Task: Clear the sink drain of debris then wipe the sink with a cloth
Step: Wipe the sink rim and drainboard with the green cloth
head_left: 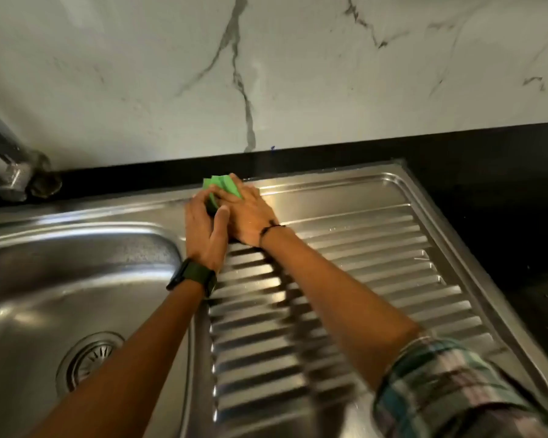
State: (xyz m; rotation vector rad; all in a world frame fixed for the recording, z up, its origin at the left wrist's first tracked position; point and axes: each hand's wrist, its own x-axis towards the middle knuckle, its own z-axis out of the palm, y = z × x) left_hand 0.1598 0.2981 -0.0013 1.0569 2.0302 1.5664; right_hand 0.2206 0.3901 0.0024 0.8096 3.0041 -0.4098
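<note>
Steel sink (pixel 76 248) spans the frame, basin left, ribbed drainboard (pixel 345 263) right, set in a black tabletop (pixel 487 172) under a marble wall (pixel 266 74). Drain strainer (pixel 89 358) sits in the basin floor. Both my hands meet at the drainboard's far edge: left hand (pixel 203 232) and right hand (pixel 250 216), fingers curled around the bunched green cloth (pixel 222 184). Tap base (pixel 16 175) at far left.
</note>
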